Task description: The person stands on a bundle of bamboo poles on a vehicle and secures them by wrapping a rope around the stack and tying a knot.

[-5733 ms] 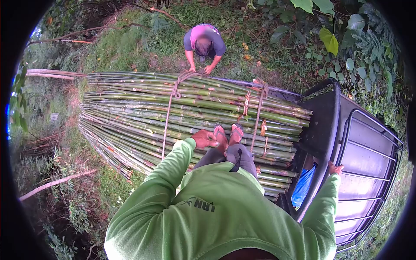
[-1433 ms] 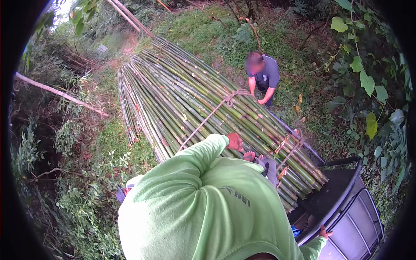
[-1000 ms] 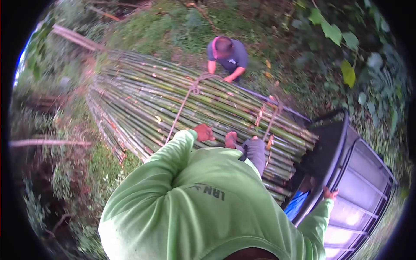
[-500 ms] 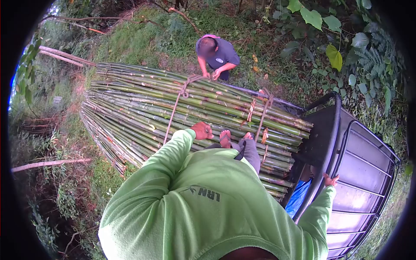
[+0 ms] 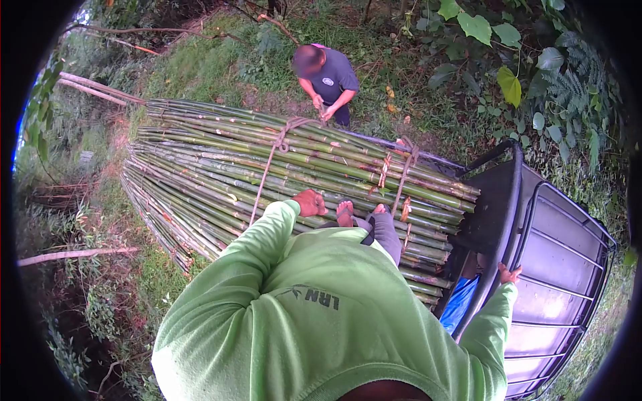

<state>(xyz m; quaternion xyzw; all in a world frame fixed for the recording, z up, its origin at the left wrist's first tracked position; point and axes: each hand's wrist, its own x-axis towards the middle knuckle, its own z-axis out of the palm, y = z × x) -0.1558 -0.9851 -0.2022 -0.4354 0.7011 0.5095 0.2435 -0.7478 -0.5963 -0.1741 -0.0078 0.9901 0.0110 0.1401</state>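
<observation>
My left hand (image 5: 309,202) is curled into a fist just above the bamboo poles (image 5: 321,159), beside my feet. Nothing shows in its fingers. Out to the right, my right hand (image 5: 509,273) grips the dark metal bar of a roof rack (image 5: 533,230). Under me lies the thick load of long green bamboo poles. A knotted rope (image 5: 267,172) runs across the load left of my feet, and a second rope (image 5: 402,182) crosses it on the right, near the cut ends. I stand on the poles in sandals.
Beyond the load a co-worker (image 5: 329,80) in a dark shirt stands on the grass, both hands near the first rope. The vehicle's roof (image 5: 562,284) is at the right, with a blue sheet (image 5: 461,302) below its edge. Leafy branches (image 5: 476,27) hang at the upper right.
The co-worker has shifted slightly left, with the head turned and the hands a little apart. My two hands stay where they were; the view has moved slightly.
</observation>
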